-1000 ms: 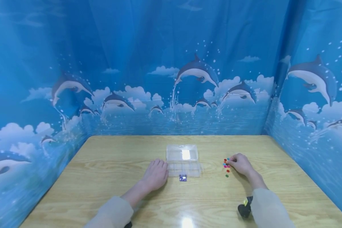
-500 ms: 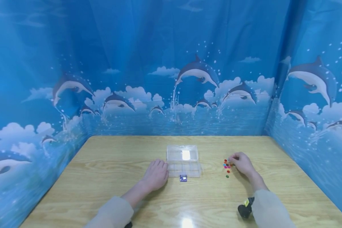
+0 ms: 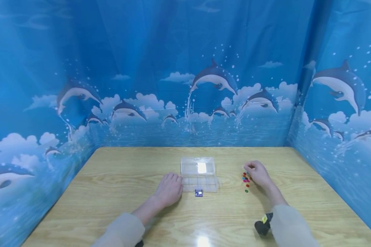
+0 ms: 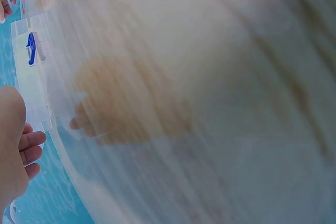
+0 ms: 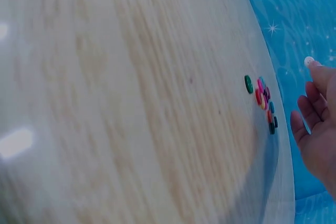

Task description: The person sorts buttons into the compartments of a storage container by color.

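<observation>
We have one piece picked up: our right grip [image 3: 257,172] pinches a small white button [image 5: 309,61] between thumb and forefinger, up off the bench [image 3: 136,161], with the other fingers loosely bent. What is left lies loose: a cluster of coloured buttons [image 5: 264,95], red, orange, pink, blue and dark ones among them, sits just under the right grip, on our side of its fingertips. A green button [image 5: 249,84] lies a little apart from these, nearer to us. With so many outside, we judge the work to be far from finished.

Well to the left of the right grip stands a clear box [image 3: 208,185], open, its dividers showing. Its lid [image 3: 190,166] is folded back, farther from us than the left grip [image 3: 169,189], and a blue clasp [image 3: 199,193] is at the front edge. We make out no coloured piece in its compartments, though glare and clear plastic keep us from being sure. Our left grip is at the box's left end, touching it; whether it grasps or merely steadies, we cannot tell.
</observation>
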`<state>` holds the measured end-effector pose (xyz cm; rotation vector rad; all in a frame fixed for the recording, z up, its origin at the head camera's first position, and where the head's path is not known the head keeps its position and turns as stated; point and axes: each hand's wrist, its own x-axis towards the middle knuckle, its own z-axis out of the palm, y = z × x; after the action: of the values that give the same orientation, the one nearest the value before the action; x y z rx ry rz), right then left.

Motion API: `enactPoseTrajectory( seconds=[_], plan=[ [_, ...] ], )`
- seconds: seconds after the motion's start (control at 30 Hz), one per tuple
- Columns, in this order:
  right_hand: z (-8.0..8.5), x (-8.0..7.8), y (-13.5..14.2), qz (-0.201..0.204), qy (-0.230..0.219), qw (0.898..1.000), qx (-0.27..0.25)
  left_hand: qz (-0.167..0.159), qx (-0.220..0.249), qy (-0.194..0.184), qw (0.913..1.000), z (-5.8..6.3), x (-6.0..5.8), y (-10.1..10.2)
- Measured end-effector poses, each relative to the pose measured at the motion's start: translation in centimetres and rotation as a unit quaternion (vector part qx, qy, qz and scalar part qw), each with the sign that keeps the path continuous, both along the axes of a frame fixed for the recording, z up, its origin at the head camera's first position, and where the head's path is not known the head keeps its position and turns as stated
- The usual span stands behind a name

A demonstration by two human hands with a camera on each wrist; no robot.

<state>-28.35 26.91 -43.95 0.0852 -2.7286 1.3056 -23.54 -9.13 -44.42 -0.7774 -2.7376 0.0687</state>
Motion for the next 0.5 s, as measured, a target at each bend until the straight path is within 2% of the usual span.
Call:
enactPoseTrajectory(
  seconds=[0.5],
  plan=[
    [0.8,-0.6,-3.3,0.027,0.032,0.999,-0.033,-0.001,0.004,-0.003,1.0,0.0,0.0,0.0]
  ],
)
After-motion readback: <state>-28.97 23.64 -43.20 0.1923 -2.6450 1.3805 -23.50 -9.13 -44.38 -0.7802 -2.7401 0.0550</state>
